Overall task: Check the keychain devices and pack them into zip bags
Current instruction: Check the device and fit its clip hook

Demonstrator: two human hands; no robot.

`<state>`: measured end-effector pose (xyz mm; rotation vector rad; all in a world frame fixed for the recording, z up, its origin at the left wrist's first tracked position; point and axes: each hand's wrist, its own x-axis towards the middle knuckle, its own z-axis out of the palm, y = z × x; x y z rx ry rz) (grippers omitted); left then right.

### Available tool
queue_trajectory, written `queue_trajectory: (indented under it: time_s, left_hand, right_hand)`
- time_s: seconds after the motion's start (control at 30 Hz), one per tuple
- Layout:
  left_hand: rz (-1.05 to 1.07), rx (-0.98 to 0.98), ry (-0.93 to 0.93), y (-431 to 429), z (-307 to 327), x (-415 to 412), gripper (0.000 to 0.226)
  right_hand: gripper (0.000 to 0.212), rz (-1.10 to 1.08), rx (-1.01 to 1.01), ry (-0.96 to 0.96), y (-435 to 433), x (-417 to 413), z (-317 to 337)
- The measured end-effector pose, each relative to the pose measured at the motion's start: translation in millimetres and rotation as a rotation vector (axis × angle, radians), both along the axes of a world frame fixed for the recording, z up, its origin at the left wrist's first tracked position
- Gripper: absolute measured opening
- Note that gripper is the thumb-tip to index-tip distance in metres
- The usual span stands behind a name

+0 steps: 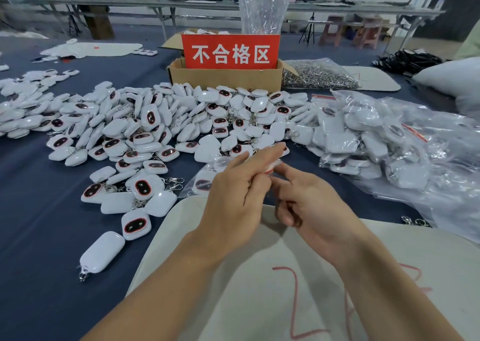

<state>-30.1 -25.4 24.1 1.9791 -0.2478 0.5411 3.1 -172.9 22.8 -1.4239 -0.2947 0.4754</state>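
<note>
A clear zip bag [207,177] with a white keychain device inside lies on the blue cloth just past my hands. My left hand [233,197] pinches its red-striped zip edge [272,165] between thumb and fingers. My right hand [309,200] meets it at the same edge, index finger stretched toward the seal, other fingers curled. A large heap of loose white keychain devices [145,132] with dark oval faces spreads across the table beyond and to the left.
A cardboard box [226,76] with a red sign stands behind the heap. Bagged devices fill a big plastic bag [389,143] at right. A bag of metal rings [319,76] lies beside the box. A white board [259,288] with red marks lies under my forearms.
</note>
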Motion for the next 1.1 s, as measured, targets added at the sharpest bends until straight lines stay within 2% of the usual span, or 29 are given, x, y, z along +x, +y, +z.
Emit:
queue_trajectory:
  time_s: [0.13, 0.17, 0.27, 0.37, 0.47, 0.5, 0.57, 0.6, 0.67, 0.77, 0.83, 0.9, 0.93, 1.03, 1.1]
  left_hand:
    - [-0.020, -0.044, 0.032, 2, -2, 1, 0.054]
    - [-0.036, -0.007, 0.031, 2, -2, 0, 0.054]
    - [-0.116, 0.095, 0.076, -2, -5, -2, 0.059]
    - [-0.101, 0.153, 0.125, -6, -4, -3, 0.068]
    - [0.101, 0.343, 0.128, -10, -1, -3, 0.082]
    - [0.192, 0.420, 0.123, -10, -1, -3, 0.079]
    - [0.358, 0.558, 0.088, -10, 1, -4, 0.046]
    - [0.382, 0.608, 0.101, -11, 1, -4, 0.031]
    - [0.257, 0.655, 0.195, -12, -3, -5, 0.034]
    - [0.104, 0.538, 0.209, -10, -1, -9, 0.036]
    - [0.180, 0.459, 0.155, -2, 2, -6, 0.032]
    - [0.364, 0.360, 0.103, 10, 4, -1, 0.028]
    - [0.440, 0.243, 0.086, 16, 4, 3, 0.029]
    - [0.481, -0.374, 0.066, 32, 5, 15, 0.039]
    - [0.528, -0.637, 0.060, 39, 7, 20, 0.045]
  right_hand:
    - [0.020, -0.274, -0.061, -0.063, 3, -4, 2]
    - [0.017, -0.358, -0.141, -0.123, 4, -5, 3]
    - [0.016, -0.551, -0.556, -0.363, 2, -4, 0]
    - [0.012, -0.610, -0.746, -0.357, -3, -1, 2]
    - [0.014, -0.698, -0.866, -0.310, -12, 2, 6]
    - [0.015, -0.731, -0.889, -0.305, -13, 2, 8]
    - [0.016, -0.779, -0.882, -0.304, -14, 1, 8]
    - [0.017, -0.787, -0.868, -0.310, -14, 1, 7]
    - [0.017, -0.777, -0.831, -0.338, -14, 3, 5]
    - [0.012, -0.732, -0.708, -0.347, -10, 2, 4]
    - [0.011, -0.703, -0.628, -0.332, -8, -1, 5]
    - [0.013, -0.662, -0.628, -0.322, -10, -3, 3]
    - [0.015, -0.634, -0.685, -0.323, -11, -3, 2]
    - [0.017, -0.461, -0.893, -0.362, -15, -4, 1]
    - [0.019, -0.324, -0.929, -0.407, -14, -4, 2]
